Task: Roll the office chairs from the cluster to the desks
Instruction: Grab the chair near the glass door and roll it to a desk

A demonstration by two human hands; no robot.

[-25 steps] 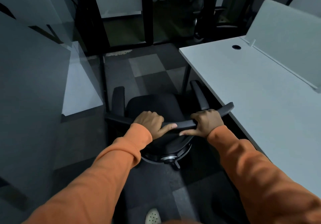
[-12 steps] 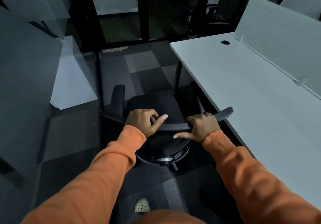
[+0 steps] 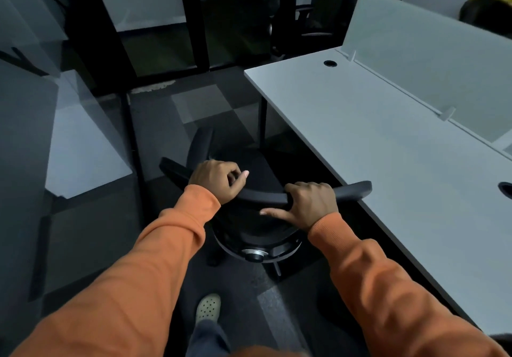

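chair left of desk; partition on desk

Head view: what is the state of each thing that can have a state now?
office chair: upright on the floor, beside the desk, not tucked under it.
left hand: grips the chair's backrest top.
right hand: grips the same backrest top.
cable hole: uncovered.

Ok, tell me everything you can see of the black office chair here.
The black office chair stands upright on the carpet beside the white desk, seen from behind and above. It has a curved plastic-looking top rail, a dark fabric seat, one padded armrest showing and a metal hub at the base. The left hand and right hand both grip the top rail.
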